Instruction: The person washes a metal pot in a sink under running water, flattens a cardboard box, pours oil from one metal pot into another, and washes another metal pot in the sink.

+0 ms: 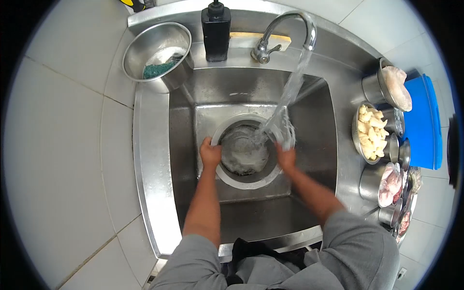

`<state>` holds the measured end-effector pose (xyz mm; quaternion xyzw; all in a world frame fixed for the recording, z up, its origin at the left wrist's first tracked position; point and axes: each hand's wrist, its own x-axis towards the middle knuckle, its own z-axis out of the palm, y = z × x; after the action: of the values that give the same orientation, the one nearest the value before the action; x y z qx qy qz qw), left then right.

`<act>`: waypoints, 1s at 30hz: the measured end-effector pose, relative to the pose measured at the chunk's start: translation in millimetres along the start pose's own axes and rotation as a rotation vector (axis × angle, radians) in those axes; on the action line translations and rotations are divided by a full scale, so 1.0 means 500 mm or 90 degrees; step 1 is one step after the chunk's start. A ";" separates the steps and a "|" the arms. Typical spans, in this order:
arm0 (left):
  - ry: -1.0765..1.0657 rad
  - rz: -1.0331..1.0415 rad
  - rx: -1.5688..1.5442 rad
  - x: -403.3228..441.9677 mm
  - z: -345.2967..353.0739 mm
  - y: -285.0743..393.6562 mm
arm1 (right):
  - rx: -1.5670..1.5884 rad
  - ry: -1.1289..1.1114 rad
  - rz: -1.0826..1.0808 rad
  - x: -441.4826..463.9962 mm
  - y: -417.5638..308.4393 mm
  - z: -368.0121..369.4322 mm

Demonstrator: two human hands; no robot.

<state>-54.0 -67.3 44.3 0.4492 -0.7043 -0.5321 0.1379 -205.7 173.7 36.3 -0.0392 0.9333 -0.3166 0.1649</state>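
Gripping the steel bowl at its rim, the left hand has its fingers curled closed; the blurred right hand is at the opposite rim, its grip unclear. The bowl sits between both sets of fingers, within the sink. Water streaming just beyond the right fingers could splash out, or make the rim slip

The left hand grips a metal bowl by its left rim; the blurred right hand seems to hold its right. Beyond the bowl, a tap pours water into it.
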 end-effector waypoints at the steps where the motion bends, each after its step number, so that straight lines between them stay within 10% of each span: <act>1: 0.069 -0.044 0.043 -0.027 0.017 -0.004 | 0.063 0.099 0.081 -0.088 0.030 0.026; 3: 0.142 -0.095 0.108 -0.104 0.035 -0.059 | 0.133 0.180 0.174 -0.155 0.034 0.034; 5: 0.096 -0.144 0.127 -0.158 0.032 -0.121 | 0.105 -0.296 0.059 -0.055 0.055 -0.051; 8: -0.059 -0.093 0.094 -0.094 -0.025 -0.064 | -0.526 -0.472 -0.144 0.153 -0.071 -0.040; 12: -0.272 0.107 0.399 0.082 0.010 0.038 | -0.485 -0.490 -0.477 0.110 -0.319 0.023; 15: -0.120 0.130 0.221 0.101 0.010 -0.074 | -0.310 -0.310 -0.530 0.186 -0.129 0.071; 19: 0.035 -0.053 0.140 -0.021 0.006 -0.009 | -0.089 -0.059 0.171 -0.057 0.019 -0.012; 22: 0.077 -0.050 0.130 -0.052 0.035 -0.050 | 0.005 -0.031 0.060 -0.218 0.000 -0.064; 24: 0.048 -0.011 0.125 -0.036 0.029 -0.060 | -0.437 -0.557 0.006 -0.167 -0.118 -0.158; 26: 0.014 0.063 0.164 -0.032 0.035 -0.054 | -0.439 -0.479 -0.053 -0.127 -0.239 -0.125; 28: -0.040 0.037 0.143 -0.012 0.045 -0.035 | -0.485 -0.378 -0.544 -0.007 -0.145 0.022; 30: -0.078 0.022 0.129 0.011 0.043 -0.014 | -0.597 -0.293 -0.583 0.034 0.017 0.130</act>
<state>-68.0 -58.0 27.9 0.4155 -0.7691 -0.4822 0.0578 -199.7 140.1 -22.0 -0.5623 0.8023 0.0989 0.1741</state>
